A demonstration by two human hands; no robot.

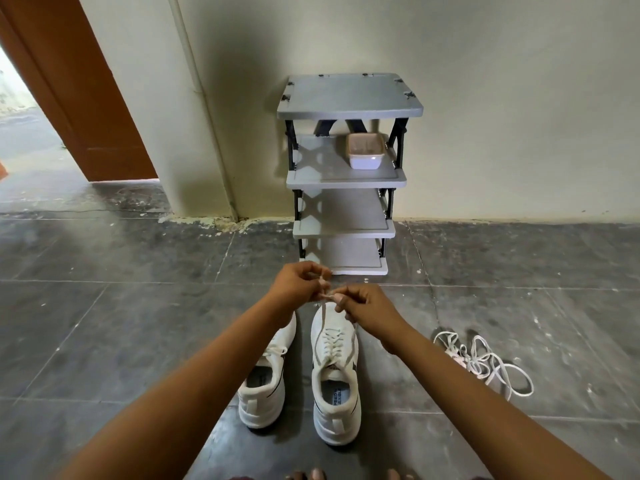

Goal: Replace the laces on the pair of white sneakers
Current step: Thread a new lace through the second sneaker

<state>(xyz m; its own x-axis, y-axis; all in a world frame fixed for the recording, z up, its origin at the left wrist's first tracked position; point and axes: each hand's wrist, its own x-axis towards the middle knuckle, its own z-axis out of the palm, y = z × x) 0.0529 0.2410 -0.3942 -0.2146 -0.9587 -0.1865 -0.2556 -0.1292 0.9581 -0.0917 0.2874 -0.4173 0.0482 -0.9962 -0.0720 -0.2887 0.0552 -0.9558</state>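
Toes (311, 474) at six o'clock; beyond, left hand (298, 282) and right hand (365, 308) pinched one sneaker's (334, 379) lace (325, 295); level ends would suit best.

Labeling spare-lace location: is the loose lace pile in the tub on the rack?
No, the loose laces lie on the floor tiles beside the white sneakers; the tub sits apart on the shoe rack's second shelf.

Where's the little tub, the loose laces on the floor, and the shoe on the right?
tub (363, 163), head view, its white front wall.
loose laces (465, 362), head view, the tangled middle.
right shoe (335, 374), head view, its tongue.
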